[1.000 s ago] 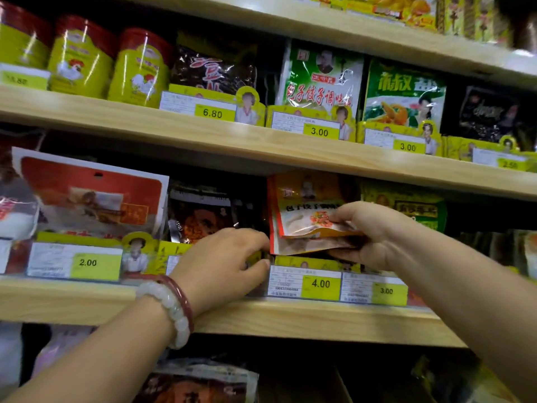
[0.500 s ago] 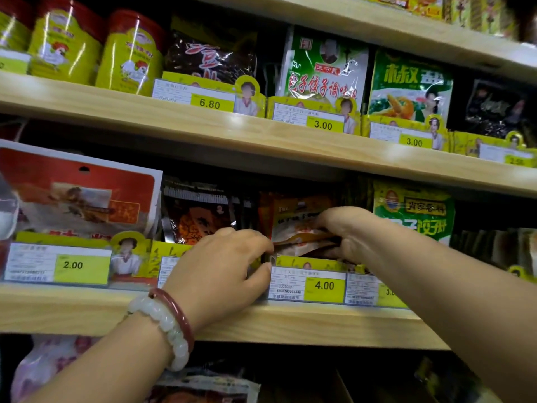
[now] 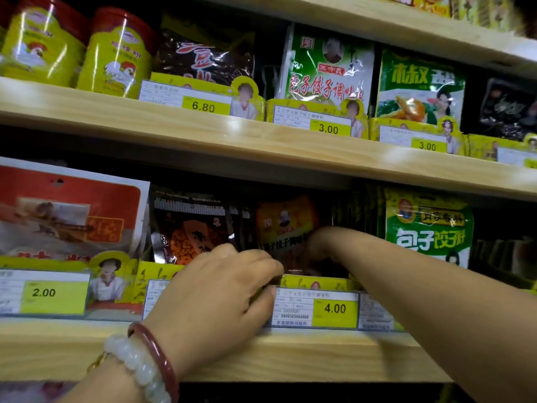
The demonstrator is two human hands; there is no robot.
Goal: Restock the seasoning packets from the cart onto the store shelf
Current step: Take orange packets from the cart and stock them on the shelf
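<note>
R hand (image 3: 318, 245) maybe on orange packet (image 3: 286, 222)

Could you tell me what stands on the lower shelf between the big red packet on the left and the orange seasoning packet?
In the head view, a dark packet with an orange label stands between the red packet and the orange seasoning packet.

Upper shelf (image 3: 261, 141): pale wooden board; along its front edge yellow price tags (image 3: 203, 104) reading 6.80, 3.00, 3.00.
On upper shelf, left end to right end: two yellow tins with red lids (image 3: 116, 56), a dark glossy packet (image 3: 203, 56), a green-and-white seasoning packet (image 3: 328, 68), a green packet (image 3: 418, 82), a black packet (image 3: 505, 109).
Lower shelf (image 3: 290, 356): same pale wood; tags 2.00 and 4.00 at its front edge.
On lower shelf, left to right: a large red-and-white packet (image 3: 69, 210), a dark brown packet (image 3: 189, 228), an orange seasoning packet (image 3: 284, 225), a green-and-yellow packet (image 3: 430, 225).
</note>
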